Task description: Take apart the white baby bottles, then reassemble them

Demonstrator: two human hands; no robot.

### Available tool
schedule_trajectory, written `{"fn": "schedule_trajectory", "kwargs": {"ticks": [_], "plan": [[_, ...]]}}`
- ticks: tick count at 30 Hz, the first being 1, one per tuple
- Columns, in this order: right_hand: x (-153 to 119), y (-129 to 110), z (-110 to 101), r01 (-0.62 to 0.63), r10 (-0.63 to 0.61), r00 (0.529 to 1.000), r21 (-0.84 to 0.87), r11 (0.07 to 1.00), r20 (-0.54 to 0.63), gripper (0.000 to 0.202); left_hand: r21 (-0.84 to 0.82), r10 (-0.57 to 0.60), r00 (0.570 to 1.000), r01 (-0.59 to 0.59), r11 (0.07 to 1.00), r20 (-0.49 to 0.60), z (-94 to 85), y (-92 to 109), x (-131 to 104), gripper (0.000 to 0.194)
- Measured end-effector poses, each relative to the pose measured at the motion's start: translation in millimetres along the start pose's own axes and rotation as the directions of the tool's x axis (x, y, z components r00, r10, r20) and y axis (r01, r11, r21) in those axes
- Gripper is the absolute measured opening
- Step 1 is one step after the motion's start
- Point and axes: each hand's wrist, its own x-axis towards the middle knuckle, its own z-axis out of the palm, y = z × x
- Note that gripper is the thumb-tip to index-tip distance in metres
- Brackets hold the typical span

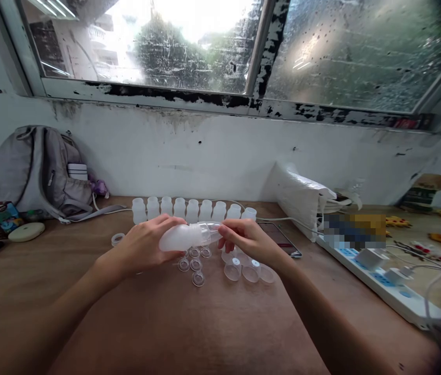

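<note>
My left hand (pixel 145 244) is closed around the frosted white body of a squeeze bottle (pixel 177 238), which lies tilted nearly level above the table. On the bottle's right end sits a clear collar with a clear tapered tip (pixel 209 233). The fingers of my right hand (pixel 243 237) pinch the far end of that tip. Below the bottle, several small clear round pieces (pixel 198 279) with raised rings rest on the wood. Several clear cup-shaped caps (pixel 232 270) lie beneath my right hand. Beside my left wrist is a white ring (pixel 117 239).
A row of frosted bottles (pixel 192 209) stands behind my hands. At right are a phone (pixel 280 239), a white padded bag (pixel 300 195) and a power strip (pixel 384 291) with cables. A grey backpack (pixel 33 172) leans on the wall at left, near a round lid (pixel 27 232).
</note>
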Motion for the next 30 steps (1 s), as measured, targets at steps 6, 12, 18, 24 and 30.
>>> {"fn": "schedule_trajectory", "kwargs": {"ticks": [6,12,18,24,30], "plan": [[2,0,5,0.021,-0.023,0.999,-0.031,0.999,-0.049,0.043,-0.003,0.059,0.996,-0.059,0.998,-0.060,2.9,-2,2,0.041],[2,1,10,0.012,-0.024,0.981,-0.068,0.998,-0.191,0.045,0.197,0.155,0.964,-0.112,0.974,-0.219,12.1,-4,3,0.038],[0,0,10,0.070,-0.084,0.974,-0.073,0.995,-0.210,0.029,0.267,0.196,0.911,-0.101,0.959,-0.363,16.1,-13,3,0.039],[-3,-4,14,0.170,-0.172,0.960,-0.025,0.985,-0.221,0.035,0.316,0.191,0.903,-0.065,0.946,-0.385,20.1,-22,2,0.033],[-2,-4,15,0.137,-0.100,0.977,0.193,0.972,-0.188,0.034,-0.281,-0.077,0.994,0.052,0.958,-0.076,10.7,-4,5,0.059]]}}
